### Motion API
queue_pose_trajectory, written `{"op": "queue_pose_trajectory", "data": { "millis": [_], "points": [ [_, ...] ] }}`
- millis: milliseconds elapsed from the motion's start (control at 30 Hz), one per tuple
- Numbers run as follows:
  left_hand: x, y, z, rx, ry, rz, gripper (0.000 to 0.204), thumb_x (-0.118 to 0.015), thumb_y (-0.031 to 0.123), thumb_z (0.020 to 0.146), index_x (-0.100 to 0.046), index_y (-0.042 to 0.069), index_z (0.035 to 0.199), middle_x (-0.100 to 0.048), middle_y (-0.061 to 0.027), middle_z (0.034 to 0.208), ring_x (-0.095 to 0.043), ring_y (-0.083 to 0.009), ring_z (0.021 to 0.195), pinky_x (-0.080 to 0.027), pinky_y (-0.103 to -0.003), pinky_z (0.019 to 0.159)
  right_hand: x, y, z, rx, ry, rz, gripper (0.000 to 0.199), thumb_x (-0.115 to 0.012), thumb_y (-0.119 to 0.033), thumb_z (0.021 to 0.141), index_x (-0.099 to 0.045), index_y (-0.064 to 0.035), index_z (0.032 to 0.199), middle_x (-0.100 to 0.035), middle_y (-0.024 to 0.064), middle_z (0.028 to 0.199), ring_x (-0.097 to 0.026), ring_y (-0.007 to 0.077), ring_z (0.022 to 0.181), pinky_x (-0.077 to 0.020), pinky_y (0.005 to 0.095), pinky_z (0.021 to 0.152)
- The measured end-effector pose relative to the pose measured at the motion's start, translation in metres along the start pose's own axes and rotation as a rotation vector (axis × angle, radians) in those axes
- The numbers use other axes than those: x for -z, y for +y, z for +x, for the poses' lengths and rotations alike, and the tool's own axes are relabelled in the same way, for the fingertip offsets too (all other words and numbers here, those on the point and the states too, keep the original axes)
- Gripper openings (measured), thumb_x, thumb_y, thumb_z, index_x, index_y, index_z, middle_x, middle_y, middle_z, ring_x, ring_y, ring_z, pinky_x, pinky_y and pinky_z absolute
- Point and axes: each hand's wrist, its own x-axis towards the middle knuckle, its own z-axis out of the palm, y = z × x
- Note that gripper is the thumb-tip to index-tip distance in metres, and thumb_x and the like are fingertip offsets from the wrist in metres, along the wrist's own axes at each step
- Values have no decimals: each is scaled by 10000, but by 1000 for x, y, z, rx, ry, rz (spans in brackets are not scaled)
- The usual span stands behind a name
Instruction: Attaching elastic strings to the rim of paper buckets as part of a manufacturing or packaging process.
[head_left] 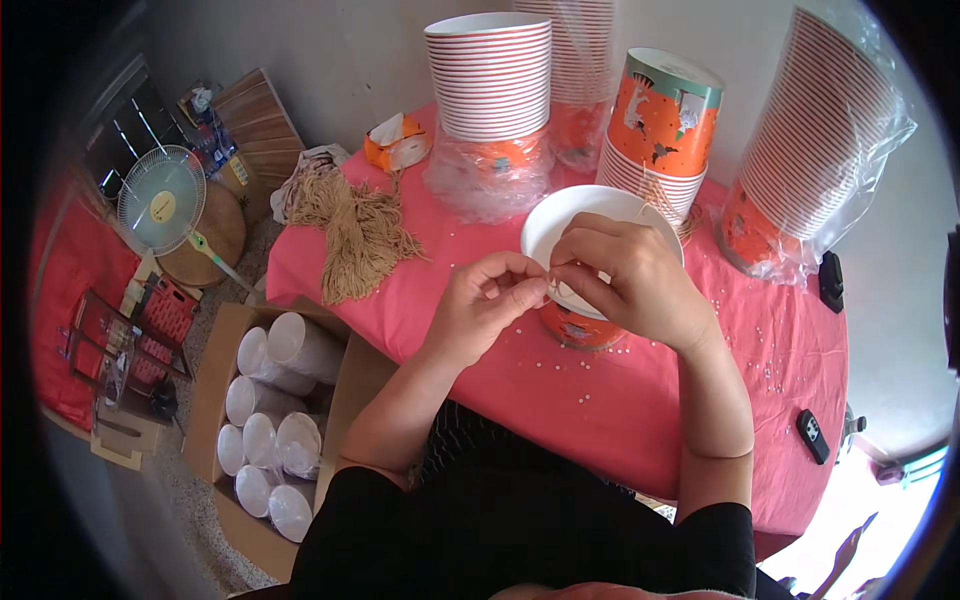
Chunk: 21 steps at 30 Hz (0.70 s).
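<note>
**Fingertips Meet Over an Orange Bucket's Rim**

Bent over a table (pixel 480 385) draped in pink-red cloth, a person in black short sleeves brings both hands together above an upright, white-lined paper bucket with an orange patterned outside (pixel 580 330). The left hand (pixel 478 308) and the right hand (pixel 640 275) each pinch, thumb against forefinger, at what looks like a thin tan strand (pixel 561 290); the fingers hide most of it. The step in hand appears to be threading or knotting that strand near the bucket's rim. From here, the next move seems to call for a firm pinch and a careful pull, with the bucket kept steady.

Around them, a loose bundle of tan cord (pixel 355 240) spills across the table's left side, near an orange-and-white soft packet (pixel 397 143). Behind stand a tall stack of white-rimmed paper buckets (pixel 490 75) and an upturned stack of orange-and-green buckets (pixel 665 110); a plastic-wrapped stack (pixel 815 135) leans at the right. White specks dot the cloth, and a small black remote-like device (pixel 812 436) lies near the right edge.

On the floor, a brown cardboard box (pixel 222 345) holds white, round-ended rolls (pixel 290 340); beyond is a round-caged fan (pixel 163 207).
</note>
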Motion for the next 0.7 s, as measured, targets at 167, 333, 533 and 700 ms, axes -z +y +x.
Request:
{"op": "queue_pose_trajectory", "data": {
  "millis": [167, 333, 533, 700],
  "points": [
    [2, 4, -2, 32, -23, -18, 132, -631, 62, 922, -629, 5, 1041, -637, -11, 903, -576, -51, 808, -455, -197, 671, -1, -2, 1, -31, -13, -11, 97, -697, -41, 771, -614, -18, 816, -632, 93, 806, -626, 282, 692, -480, 376, 599],
    [-2, -1, 0, 20, 13, -19, 147, -663, 49, 893, -623, 7, 1028, -633, -3, 885, -565, -33, 799, -445, -176, 656, -2, -1, 1, -34, -30, 33, 91, -674, -78, 806, -616, -17, 843, -625, 112, 800, -622, 316, 704, -482, 409, 607],
    [-6, -3, 0, -150, 61, 290, 88, -660, 1, 863, -615, 24, 934, -611, 19, 825, -531, -17, 676, -404, -172, 566, -4, 3, -3, -153, -101, 124, 101, -625, -112, 860, -631, -20, 900, -646, 155, 793, -629, 367, 751, -488, 451, 640],
    [-8, 0, 1, -542, 136, 636, 105, -655, -52, 832, -606, 10, 901, -584, -6, 772, -485, -38, 626, -370, -189, 549, -7, 6, -3, -208, -132, 273, 117, -601, -103, 881, -640, -4, 930, -659, 175, 810, -638, 361, 765, -493, 426, 675]
  ]
}}
